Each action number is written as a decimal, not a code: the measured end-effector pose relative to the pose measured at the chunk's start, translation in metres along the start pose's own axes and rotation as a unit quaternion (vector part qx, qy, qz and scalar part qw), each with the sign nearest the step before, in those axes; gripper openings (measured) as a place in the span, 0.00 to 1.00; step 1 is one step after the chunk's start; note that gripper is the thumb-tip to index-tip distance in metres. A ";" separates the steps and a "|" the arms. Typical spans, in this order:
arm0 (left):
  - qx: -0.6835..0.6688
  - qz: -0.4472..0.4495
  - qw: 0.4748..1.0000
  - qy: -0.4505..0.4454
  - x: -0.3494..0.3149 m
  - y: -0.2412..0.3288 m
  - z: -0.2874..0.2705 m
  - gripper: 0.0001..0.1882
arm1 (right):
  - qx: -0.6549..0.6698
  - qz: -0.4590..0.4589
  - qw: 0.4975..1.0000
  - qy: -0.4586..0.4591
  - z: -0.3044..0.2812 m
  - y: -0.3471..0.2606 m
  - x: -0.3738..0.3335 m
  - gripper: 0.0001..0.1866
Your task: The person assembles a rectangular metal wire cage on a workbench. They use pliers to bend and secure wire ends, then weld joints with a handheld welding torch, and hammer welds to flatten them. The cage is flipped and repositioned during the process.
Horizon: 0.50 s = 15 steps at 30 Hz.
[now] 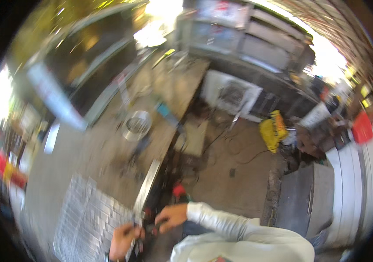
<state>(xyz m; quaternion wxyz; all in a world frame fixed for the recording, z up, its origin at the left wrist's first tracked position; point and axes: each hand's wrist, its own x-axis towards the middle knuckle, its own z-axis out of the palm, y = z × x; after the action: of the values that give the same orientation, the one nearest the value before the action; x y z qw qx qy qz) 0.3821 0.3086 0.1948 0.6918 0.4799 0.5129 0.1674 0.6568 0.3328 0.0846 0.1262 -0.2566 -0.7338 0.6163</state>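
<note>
Grey wire mesh [86, 214] lies on the bench [107, 153] by the left hand [123, 240], whose grip is closed on a small dark tool [139, 227] at the bench edge. The right hand [173, 216] pinches the same blurred tool. A metal ring [137, 125] sits farther up the bench.

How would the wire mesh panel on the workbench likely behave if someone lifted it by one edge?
The wire mesh panel looks like thin welded metal grid, so probably light for its size. It is wide and flat, so it may flex or sag somewhat. Lying flat on the workbench, it seems unlikely to roll.
</note>
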 end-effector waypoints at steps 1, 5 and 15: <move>0.084 -0.004 0.996 -0.001 0.021 -0.019 -0.021 0.11 | 0.007 -0.038 0.998 -0.057 -0.014 0.011 0.014 0.28; -0.332 -0.025 0.934 -0.128 0.098 0.041 -0.024 0.32 | 0.188 0.044 0.962 -0.192 -0.082 0.036 0.066 0.17; 0.317 0.132 0.881 0.326 0.256 0.095 -0.086 0.26 | 0.042 0.120 0.963 0.239 -0.098 0.092 0.184 0.15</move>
<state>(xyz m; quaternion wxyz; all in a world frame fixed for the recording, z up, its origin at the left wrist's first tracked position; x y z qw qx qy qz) 0.4386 0.5819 0.1323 0.2679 0.6550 0.6672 0.2323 0.5723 0.5234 -0.0081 0.2338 -0.4773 -0.6192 0.5781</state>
